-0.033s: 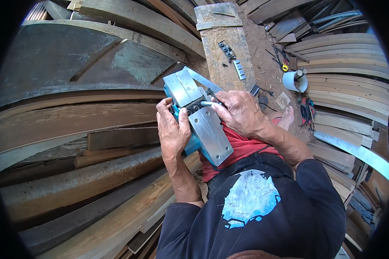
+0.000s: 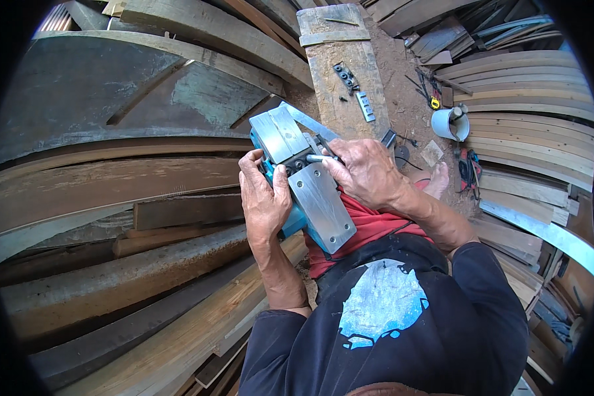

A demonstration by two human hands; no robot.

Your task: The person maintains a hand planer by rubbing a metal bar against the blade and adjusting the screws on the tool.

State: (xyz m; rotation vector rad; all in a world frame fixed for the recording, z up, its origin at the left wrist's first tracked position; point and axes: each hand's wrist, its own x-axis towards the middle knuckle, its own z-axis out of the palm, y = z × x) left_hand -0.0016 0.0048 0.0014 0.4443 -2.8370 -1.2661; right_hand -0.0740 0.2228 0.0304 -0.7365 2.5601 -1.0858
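**Upturned planer, hands at the blade drum**

Curved planks and offcuts crowd the dirt floor of a wood workshop, with a worn wooden bench (image 2: 342,72) ahead carrying small black parts (image 2: 347,78) and a flat metal piece (image 2: 365,106). A white cup (image 2: 449,123) sits on the ground to the right, near red-handled tools (image 2: 467,169).

The blue electric planer (image 2: 301,178) lies sole-up on the person's lap, over red cloth (image 2: 369,224). Its long axis runs from upper left, away from the body, down to lower right, toward the stomach; the metal sole plates face the camera. The left hand (image 2: 264,198) is clenched around the planer's left side, thumb on the rear plate, steadying it. The right hand (image 2: 366,173) grasps a slim metal tool (image 2: 320,158), its tip at the gap between the plates where the bolts show.

To do this well, I judge the tool should sit square in the bolt, the left hand bracing firmly so the body cannot roll, fingers kept off the blade edge.
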